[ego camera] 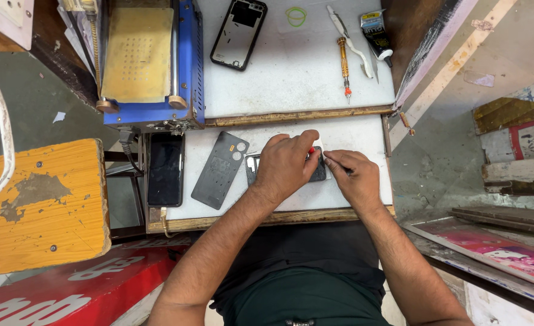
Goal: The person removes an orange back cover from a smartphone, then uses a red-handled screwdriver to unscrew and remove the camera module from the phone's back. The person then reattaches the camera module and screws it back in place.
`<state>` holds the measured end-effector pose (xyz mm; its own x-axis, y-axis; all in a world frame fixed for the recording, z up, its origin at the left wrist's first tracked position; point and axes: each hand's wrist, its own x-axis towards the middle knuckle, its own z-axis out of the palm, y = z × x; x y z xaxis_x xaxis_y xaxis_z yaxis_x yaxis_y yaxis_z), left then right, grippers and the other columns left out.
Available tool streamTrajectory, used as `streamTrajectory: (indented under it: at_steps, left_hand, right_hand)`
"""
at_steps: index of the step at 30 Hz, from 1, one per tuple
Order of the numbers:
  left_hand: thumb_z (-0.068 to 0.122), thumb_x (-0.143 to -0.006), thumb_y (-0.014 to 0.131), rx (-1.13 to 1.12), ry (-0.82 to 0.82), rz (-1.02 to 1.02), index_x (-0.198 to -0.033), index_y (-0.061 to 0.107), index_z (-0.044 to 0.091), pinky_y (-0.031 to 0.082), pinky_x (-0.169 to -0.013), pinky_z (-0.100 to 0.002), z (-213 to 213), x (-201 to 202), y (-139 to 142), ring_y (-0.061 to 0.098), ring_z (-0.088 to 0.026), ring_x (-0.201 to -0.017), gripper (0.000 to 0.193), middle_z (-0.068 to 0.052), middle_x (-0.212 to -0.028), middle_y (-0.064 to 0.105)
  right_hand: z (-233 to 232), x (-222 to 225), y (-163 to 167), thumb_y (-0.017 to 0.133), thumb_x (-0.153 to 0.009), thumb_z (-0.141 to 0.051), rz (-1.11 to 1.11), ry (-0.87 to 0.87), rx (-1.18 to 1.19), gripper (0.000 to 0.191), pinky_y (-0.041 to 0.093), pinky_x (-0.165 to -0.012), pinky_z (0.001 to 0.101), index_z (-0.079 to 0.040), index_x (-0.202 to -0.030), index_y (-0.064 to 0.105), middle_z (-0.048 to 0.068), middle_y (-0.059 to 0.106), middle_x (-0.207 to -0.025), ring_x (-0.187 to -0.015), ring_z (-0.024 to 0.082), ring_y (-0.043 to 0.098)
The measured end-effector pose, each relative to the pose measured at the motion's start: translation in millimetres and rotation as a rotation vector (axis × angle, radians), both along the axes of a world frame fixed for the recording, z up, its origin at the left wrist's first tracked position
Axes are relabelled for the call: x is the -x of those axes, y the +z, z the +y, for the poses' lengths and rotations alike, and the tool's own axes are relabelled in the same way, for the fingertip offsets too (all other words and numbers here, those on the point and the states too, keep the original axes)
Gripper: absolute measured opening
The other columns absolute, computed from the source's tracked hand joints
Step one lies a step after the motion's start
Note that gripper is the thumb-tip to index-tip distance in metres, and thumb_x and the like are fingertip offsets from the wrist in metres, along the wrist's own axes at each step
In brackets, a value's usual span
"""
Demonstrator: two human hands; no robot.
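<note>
Both hands work over a dark opened phone (pixel 318 172) lying flat on the lower white table (pixel 351 136), just in front of the person. The left hand (pixel 285 166) rests across most of the phone, fingers curled, pinching a small red-tipped tool (pixel 311 150) between thumb and forefinger. The right hand (pixel 354 175) is closed around a thin dark tool — its tip is hidden, so the exact contact point cannot be told.

Judged from the layout, disassembly is well advanced: a grey back cover (pixel 220 169) lies apart to the left, beside a black screen panel (pixel 165 169). A second phone frame (pixel 238 34) sits on the upper table with a screwdriver (pixel 343 66), tweezers (pixel 351 39) and a glue tube (pixel 376 35) — none in use. Internal work on the phone appears to remain; reassembly is not yet begun.
</note>
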<state>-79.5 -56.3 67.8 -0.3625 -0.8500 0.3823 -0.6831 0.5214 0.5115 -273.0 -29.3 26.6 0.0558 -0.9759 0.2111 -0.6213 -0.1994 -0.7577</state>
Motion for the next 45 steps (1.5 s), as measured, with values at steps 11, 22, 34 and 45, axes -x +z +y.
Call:
streamTrajectory:
  at_steps: [11,22,34,45]
  left_hand:
    - [0.019,-0.095,0.075,-0.043,0.032,0.062,-0.121,0.060,0.007,0.056,-0.093,-0.043,3,-1,1,0.071,-0.018,-0.065,0.033,-0.002,-0.069,0.068]
    - [0.018,-0.094,0.076,-0.046,0.057,0.191,-0.121,0.056,0.006,0.057,-0.084,-0.039,10,0,2,0.073,-0.019,-0.075,0.035,-0.004,-0.081,0.071]
    - [0.019,-0.094,0.077,-0.024,0.071,0.059,-0.124,0.061,0.005,0.055,-0.092,-0.042,10,0,-5,0.069,-0.019,-0.067,0.037,-0.004,-0.072,0.068]
    - [0.019,-0.094,0.076,-0.029,0.058,0.058,-0.123,0.061,0.005,0.055,-0.092,-0.042,10,2,-8,0.069,-0.018,-0.066,0.035,-0.002,-0.071,0.068]
  right_hand:
    - [0,1,-3,0.077,-0.093,-0.014,-0.070,-0.002,-0.050,0.018,0.061,-0.082,0.0290,-0.007,-0.109,0.079,0.009,0.079,-0.105,-0.096,0.018,0.076]
    - [2,4,-3,0.078,-0.092,-0.015,-0.083,-0.043,-0.098,0.015,0.060,-0.072,0.0266,-0.007,-0.104,0.079,0.007,0.078,-0.098,-0.082,0.014,0.074]
    - [-1,6,-4,0.078,-0.093,-0.017,-0.120,-0.060,-0.088,0.016,0.059,-0.070,0.0257,-0.008,-0.107,0.080,0.007,0.078,-0.101,-0.081,0.013,0.072]
    - [-1,6,-4,0.077,-0.092,-0.018,-0.131,-0.031,-0.110,0.016,0.061,-0.073,0.0252,-0.010,-0.106,0.080,0.006,0.079,-0.100,-0.087,0.013,0.075]
